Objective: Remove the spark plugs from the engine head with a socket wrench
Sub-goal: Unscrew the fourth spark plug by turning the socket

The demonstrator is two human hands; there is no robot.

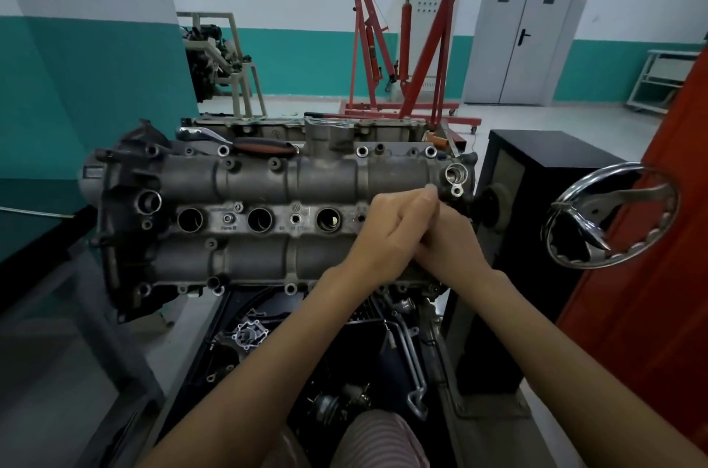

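In a teal-walled workshop, the engine head (268, 207) fills mid-frame; left hand (387, 234) and right hand (448, 237) clasp together over its rightmost well, contents hidden, likely turning the plug loose next.

Grey engine head (268, 199), 3 plug wells (259, 219) exposed

Both hands (417, 234) meet over the engine head's (260, 214) right end. A handwheel (609, 216) stands to its right. Engine hoists (413, 46) stand behind.
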